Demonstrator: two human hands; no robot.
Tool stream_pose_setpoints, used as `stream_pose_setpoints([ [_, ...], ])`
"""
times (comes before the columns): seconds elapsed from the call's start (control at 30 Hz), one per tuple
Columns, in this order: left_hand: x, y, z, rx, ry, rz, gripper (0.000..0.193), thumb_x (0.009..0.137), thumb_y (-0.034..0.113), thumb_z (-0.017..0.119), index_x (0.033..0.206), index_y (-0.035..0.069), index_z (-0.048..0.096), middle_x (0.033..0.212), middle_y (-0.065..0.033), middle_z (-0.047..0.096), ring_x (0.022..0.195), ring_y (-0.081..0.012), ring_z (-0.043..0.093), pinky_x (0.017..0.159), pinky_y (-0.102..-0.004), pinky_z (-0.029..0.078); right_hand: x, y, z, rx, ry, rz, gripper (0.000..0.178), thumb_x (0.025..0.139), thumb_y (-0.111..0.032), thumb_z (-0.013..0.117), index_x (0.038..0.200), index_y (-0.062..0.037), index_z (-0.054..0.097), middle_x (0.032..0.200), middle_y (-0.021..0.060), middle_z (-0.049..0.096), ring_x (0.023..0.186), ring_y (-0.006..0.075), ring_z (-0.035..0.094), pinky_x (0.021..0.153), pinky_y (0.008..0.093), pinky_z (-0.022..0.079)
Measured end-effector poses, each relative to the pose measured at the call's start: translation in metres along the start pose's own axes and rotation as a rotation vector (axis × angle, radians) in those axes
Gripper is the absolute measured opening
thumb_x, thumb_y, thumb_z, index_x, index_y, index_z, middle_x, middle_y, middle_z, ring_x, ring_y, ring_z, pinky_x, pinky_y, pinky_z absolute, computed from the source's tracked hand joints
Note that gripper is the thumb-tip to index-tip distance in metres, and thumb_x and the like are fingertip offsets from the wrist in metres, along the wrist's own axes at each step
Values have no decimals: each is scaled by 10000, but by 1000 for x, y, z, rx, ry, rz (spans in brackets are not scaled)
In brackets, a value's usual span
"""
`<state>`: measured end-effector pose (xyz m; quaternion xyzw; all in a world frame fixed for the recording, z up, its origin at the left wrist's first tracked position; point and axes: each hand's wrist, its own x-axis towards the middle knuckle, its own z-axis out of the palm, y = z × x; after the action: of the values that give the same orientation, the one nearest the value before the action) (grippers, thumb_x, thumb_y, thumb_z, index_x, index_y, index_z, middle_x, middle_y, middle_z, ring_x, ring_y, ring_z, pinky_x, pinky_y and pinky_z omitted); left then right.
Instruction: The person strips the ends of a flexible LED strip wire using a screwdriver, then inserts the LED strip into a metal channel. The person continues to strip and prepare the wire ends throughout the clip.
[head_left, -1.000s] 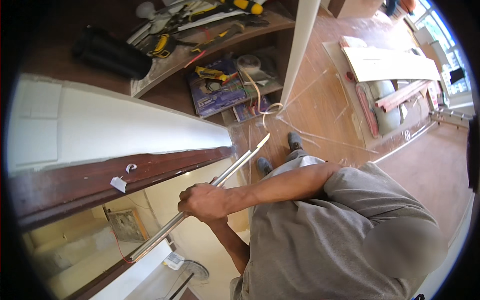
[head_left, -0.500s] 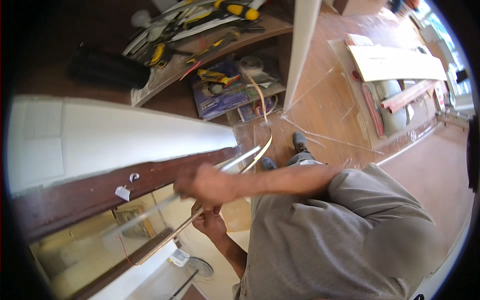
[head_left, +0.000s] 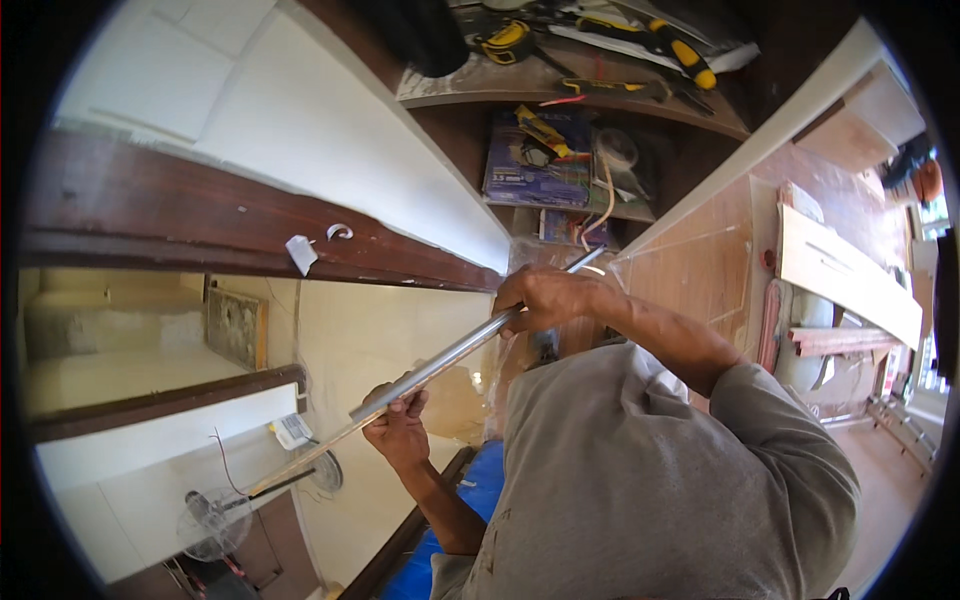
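Observation:
A slim grey metal channel (head_left: 435,372) slants between my hands, with a thin tan strip (head_left: 310,455) running along its underside and out past its near-left end. From that end of the strip rises a red wire (head_left: 222,460). My left hand (head_left: 400,425) is closed around the strip just beneath the channel's lower end, its thumb and fingers pinching. Higher up, my right hand (head_left: 550,298) wraps over the channel, whose dark tip pokes out beyond the knuckles. Whether the strip sits inside the channel under my right hand is hidden.
A dark wood ledge (head_left: 190,215) with white scraps (head_left: 300,255) runs at left. Ahead, shelves hold a tape measure (head_left: 507,42), yellow-handled tools (head_left: 685,55), a blue box (head_left: 560,180) and a clear roll (head_left: 615,148). Boards (head_left: 845,270) lie at right; a fan (head_left: 212,525) stands lower left.
My right hand has moved away from my left, up toward the far end of the channel. The channel, blurred and apart from the strip before, now lies along it. The view has swung left.

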<state>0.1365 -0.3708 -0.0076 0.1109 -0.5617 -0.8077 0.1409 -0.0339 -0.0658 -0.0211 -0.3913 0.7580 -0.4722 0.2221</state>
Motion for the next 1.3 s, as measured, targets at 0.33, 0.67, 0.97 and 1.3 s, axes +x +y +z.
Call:
stream_pose_setpoints([
  [0.33,-45,48,8,161,-349,-488,620,971,270,678,1434,-87,473,1379,-298,584,1194,-407,645,908,-472,606,17,-104,-70,-613,109,-520,151,718,-72,695,859,-29,662,820,84,579,796,265,597,680,387,513],
  [0.67,25,140,58,859,-591,210,592,761,254,761,1253,-54,645,1080,-191,731,1013,-277,708,890,-367,530,-8,-164,-87,-1102,-19,-714,170,678,-169,673,803,-64,625,772,18,538,759,167,579,586,298,446],
  [0.97,47,-1,148,346,-856,-169,558,931,76,662,1449,-13,476,1007,-85,663,926,-148,637,833,-301,510,-26,-144,-81,-1017,48,-530,233,761,-256,726,853,-53,659,840,64,611,829,226,628,658,339,509],
  [1.3,35,-18,113,648,-825,-306,378,1034,119,553,1407,55,545,742,-65,650,639,-137,608,602,-305,496,-95,-32,-62,-156,372,137,294,893,-101,725,1158,9,663,995,190,672,890,360,659,786,429,514],
])
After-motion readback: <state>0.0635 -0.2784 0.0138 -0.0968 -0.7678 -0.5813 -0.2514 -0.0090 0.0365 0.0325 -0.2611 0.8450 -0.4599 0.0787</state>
